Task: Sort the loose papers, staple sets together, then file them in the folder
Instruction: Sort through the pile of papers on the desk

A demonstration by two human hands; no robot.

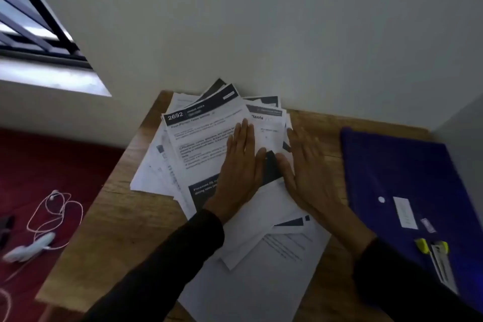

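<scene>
- At the centre of the frame, a messy pile of loose white printed papers lay fanned across a small light-brown wooden table pushed against a plain grey-white wall.
- The left hand lay flat on the pile, fingers straight and close together, gripping nothing.
- The right hand lay just beside it, palm down on the sheets, fingers straight and slightly spread, likewise holding nothing; the two thumbs nearly met over a dark printed patch.
- Both arms wore dark long sleeves.
- The topmost sheet at the upper left of the pile carried a dark header band reading "2692".
- At the right of the frame, a flat blue plastic folder rested on the table, apart from the pile.
- On the folder's lower right part sat a small item with yellow-green parts, too blurred to identify.
- At the lower left, a pale pink coiled cable lay on a dark red surface.
- A dark-framed window filled the upper left corner.
</scene>
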